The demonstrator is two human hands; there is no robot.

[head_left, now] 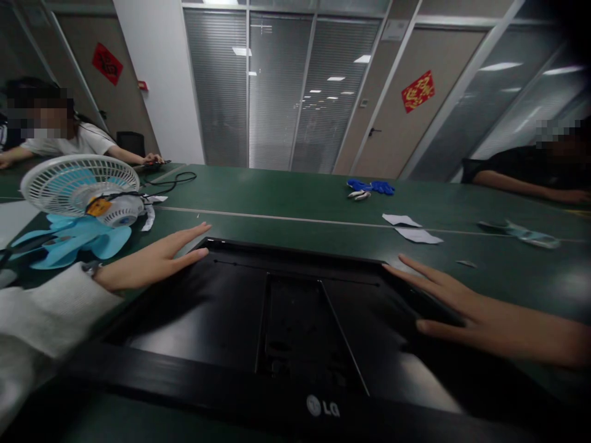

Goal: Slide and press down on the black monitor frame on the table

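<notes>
A black LG monitor housing (pixel 203 320) lies across the near part of the table, its logo edge towards me and a raised rectangular section in its middle. My left hand (pixel 157 255) is at its far left corner, with fingers stretched out and the thumb tip at the rim. Along the right rim is my right hand (pixel 462 307), fingers extended and apart, the fingertips close to the far right corner. Both hands look open, one at each side; whether they press on the rim I cannot tell.
On the green table (pixel 258 191), a white fan (pixel 122 212) and blue fan blades (pixel 92 240) sit at left. Farther back are blue gloves (pixel 372 187), white papers (pixel 418 235) and a clear plastic packet (pixel 530 235). One person sits at each side.
</notes>
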